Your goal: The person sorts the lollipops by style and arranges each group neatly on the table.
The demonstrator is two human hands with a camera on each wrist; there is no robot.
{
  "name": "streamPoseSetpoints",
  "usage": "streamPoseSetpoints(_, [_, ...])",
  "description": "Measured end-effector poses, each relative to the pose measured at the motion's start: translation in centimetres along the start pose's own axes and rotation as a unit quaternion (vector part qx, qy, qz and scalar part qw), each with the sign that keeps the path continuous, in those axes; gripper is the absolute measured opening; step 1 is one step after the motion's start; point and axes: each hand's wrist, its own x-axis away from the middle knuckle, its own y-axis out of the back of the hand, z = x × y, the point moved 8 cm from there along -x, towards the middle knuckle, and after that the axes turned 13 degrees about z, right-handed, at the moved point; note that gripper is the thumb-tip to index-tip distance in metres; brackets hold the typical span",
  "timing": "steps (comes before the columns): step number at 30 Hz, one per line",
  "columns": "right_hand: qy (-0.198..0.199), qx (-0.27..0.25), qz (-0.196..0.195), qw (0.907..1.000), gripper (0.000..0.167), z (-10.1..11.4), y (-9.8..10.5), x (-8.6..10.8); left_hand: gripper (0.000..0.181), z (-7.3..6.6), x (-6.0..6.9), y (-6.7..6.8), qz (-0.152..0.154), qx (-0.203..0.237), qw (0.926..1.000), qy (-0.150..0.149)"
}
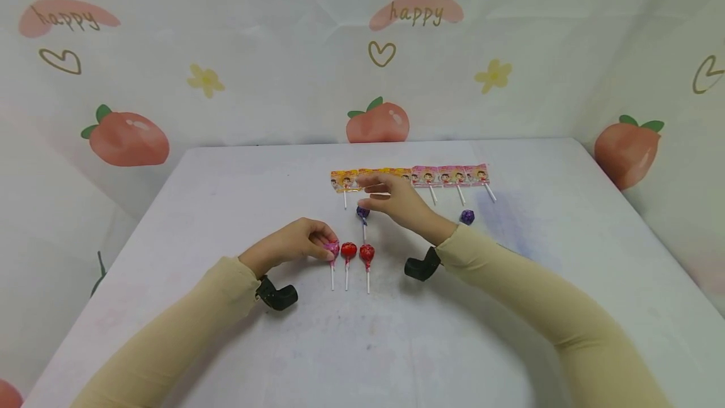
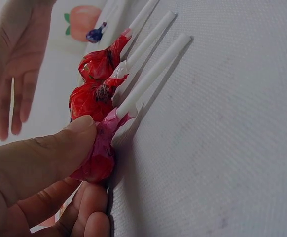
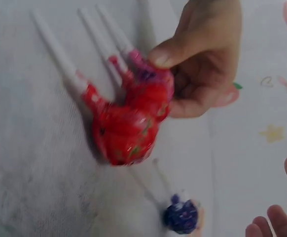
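My left hand (image 1: 297,244) pinches a pink-wrapped lollipop (image 2: 101,155) between thumb and fingers, its white stick lying toward the table's front. Two red-wrapped lollipops lie beside it: the middle one (image 1: 348,250) close by, the other (image 1: 367,253) farther right. With fingers loosely extended and nothing in them, my right hand (image 1: 399,203) hovers by a purple-wrapped lollipop (image 3: 181,217). The right wrist view shows a gap between that lollipop and the right fingertips (image 3: 280,222).
Toward the back runs a row of flat-packed lollipops, yellow packets (image 1: 343,180) at left and pink packets (image 1: 450,175) at right; the right hand covers part of it. Another purple lollipop (image 1: 467,216) lies by the right forearm, its stick hidden. A printed cloth (image 1: 283,80) hangs behind the table.
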Motion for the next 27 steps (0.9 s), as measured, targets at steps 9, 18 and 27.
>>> streamPoseSetpoints(9, [-0.019, 0.044, 0.004, 0.9988, 0.045, -2.2, -0.5, -2.4, 0.03, 0.0, -0.2, 0.0, -0.011, 0.0, 0.9999, -0.002])
streamPoseSetpoints(18, [-0.048, 0.081, 0.036, 0.9949, 0.039, -3.9, -1.5, -3.3, 0.03, 0.1, -0.2, 0.0, -0.011, -0.002, 0.9999, -0.007])
streamPoseSetpoints(27, [-0.051, 0.123, 0.041, 0.9902, 0.032, -3.8, -2.0, -3.4, 0.029, 0.2, -0.2, 0.0, -0.009, 0.002, 0.9999, -0.008])
